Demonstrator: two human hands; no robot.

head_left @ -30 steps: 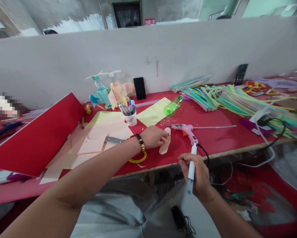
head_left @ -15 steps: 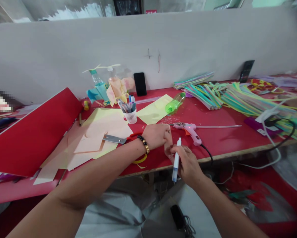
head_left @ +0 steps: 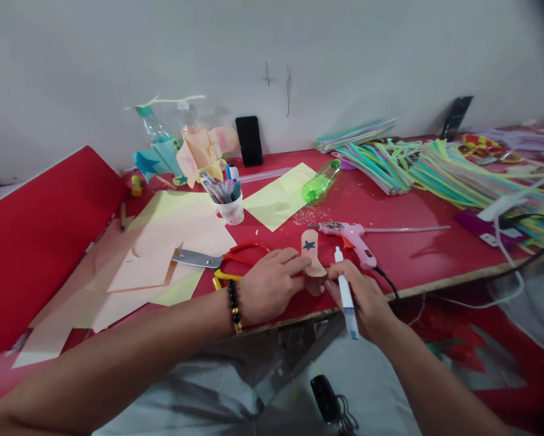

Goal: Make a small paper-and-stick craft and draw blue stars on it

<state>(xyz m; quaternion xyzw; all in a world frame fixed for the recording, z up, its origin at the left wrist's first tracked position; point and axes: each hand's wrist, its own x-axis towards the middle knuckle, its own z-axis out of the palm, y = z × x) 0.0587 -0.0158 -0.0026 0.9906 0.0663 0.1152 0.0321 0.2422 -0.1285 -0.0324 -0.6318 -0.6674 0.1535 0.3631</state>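
Near the front edge of the red table, my left hand (head_left: 272, 284) pinches the left side of a peach paper strip (head_left: 311, 257) with rounded ends and a dark star drawn on it. The strip is bent across its middle. On its other side, my right hand (head_left: 360, 297) has its fingertips at the strip's lower right edge and also holds a white marker (head_left: 345, 293), its tip pointing up. A pair of scissors (head_left: 203, 258) with red and yellow handles lies left of the strip. Just beyond my right hand rests a pink glue gun (head_left: 351, 236) with a clear stick.
Peach and yellow sheets (head_left: 181, 218) cover the table's left, beside a red board (head_left: 49, 236). A cup of markers (head_left: 230, 209), a green plastic bottle (head_left: 319, 184) and a phone (head_left: 249, 140) stand or lie farther back. Bundled pastel strips (head_left: 380, 163) and a power strip (head_left: 489, 227) occupy the right.
My left hand has drawn back and lower from over the strip, so the star now shows. The marker has moved slightly right with my right hand. The view has tilted down.
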